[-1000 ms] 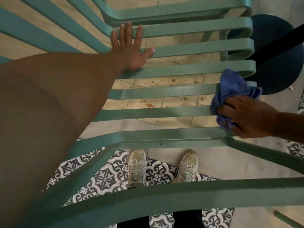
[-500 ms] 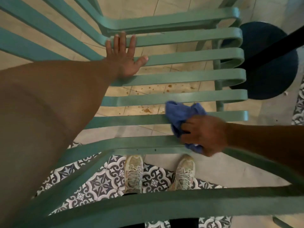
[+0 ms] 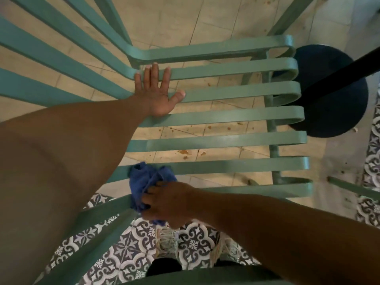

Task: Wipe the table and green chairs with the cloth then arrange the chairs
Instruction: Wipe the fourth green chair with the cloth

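Observation:
A green slatted metal chair [image 3: 236, 140] fills the view from above, its seat slats running left to right. My left hand [image 3: 157, 93] lies flat, fingers spread, on the slats at the back of the seat. My right hand [image 3: 168, 202] grips a bunched blue cloth [image 3: 144, 182] and presses it on the front slats at the seat's left side. The table top is not in view.
A dark round table base [image 3: 329, 95] with a black pole [image 3: 337, 73] stands right of the chair. Another green bar [image 3: 353, 188] juts in at the right. Crumbs dot the beige floor [image 3: 185, 152] under the seat. My shoes [image 3: 166, 241] stand on patterned tiles.
My right hand has swept the blue cloth leftward along the front slats, from the seat's right end to its left side. My left hand stays pressed on the back slats.

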Tool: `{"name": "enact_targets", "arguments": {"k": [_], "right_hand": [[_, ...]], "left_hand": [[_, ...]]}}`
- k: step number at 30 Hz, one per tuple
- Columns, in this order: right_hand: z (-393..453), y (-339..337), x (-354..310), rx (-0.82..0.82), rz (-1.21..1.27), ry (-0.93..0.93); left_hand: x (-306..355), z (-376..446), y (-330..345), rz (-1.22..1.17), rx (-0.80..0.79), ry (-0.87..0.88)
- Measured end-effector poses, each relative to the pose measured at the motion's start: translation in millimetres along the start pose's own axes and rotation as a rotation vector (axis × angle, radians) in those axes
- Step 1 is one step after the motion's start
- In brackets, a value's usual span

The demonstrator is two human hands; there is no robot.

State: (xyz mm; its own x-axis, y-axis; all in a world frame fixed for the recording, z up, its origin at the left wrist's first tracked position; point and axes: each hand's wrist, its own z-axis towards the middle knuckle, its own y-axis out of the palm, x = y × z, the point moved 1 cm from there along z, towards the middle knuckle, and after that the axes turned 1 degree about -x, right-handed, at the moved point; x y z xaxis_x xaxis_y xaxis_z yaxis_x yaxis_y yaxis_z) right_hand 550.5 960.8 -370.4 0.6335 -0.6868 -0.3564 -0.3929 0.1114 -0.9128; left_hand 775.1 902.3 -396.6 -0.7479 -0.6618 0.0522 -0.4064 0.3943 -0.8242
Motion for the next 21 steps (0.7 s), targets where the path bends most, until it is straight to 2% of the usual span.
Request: {"name": "enact_targets", "arguments": {"k": [4, 7, 8, 10, 12, 13, 15, 17, 19, 21], "right_hand": [[-156.5, 4.0, 29.3, -0.032, 0.055, 0.217], [-273.8, 1.6, 34.8, -0.057, 0.159, 0.689], [-295.2, -3.5, 30.5, 0.005, 0.242, 0.852], [-306.3, -6.0, 27.2, 0.153, 0.327, 1.056], [-271.7, -4.5, 43.6, 0.232, 0.269, 1.112], [-237.2, -6.5, 55.4, 0.264, 0.258, 1.055], [-151.6, -13.8, 75.9, 0.339, 0.259, 0.794], [-54.7, -16.0, 78.3, 0.346, 0.256, 0.645], [21.1, -23.3, 70.9, 0.354, 0.288, 0.642], [36.6, -33.9, 77.5, 0.391, 0.308, 0.754]], "left_hand": [[1.4, -1.8, 1.4, -0.012, 0.024, 0.024], [-0.2, -2.3, 1.5, -0.018, 0.029, 0.030], [-0.6, -2.7, 2.1, -0.018, 0.035, 0.035], [0.4, -2.7, 3.2, -0.020, 0.048, 0.041], [-0.1, -2.2, 3.3, -0.010, 0.057, 0.039], [-0.2, -2.5, 3.6, -0.004, 0.056, 0.036], [1.1, -2.6, 3.1, 0.005, 0.042, 0.031], [2.0, -2.9, 0.8, 0.006, 0.016, 0.015], [2.0, -1.9, 0.0, 0.004, 0.002, -0.003], [2.4, 0.0, 0.3, 0.012, 0.005, -0.010]]}}
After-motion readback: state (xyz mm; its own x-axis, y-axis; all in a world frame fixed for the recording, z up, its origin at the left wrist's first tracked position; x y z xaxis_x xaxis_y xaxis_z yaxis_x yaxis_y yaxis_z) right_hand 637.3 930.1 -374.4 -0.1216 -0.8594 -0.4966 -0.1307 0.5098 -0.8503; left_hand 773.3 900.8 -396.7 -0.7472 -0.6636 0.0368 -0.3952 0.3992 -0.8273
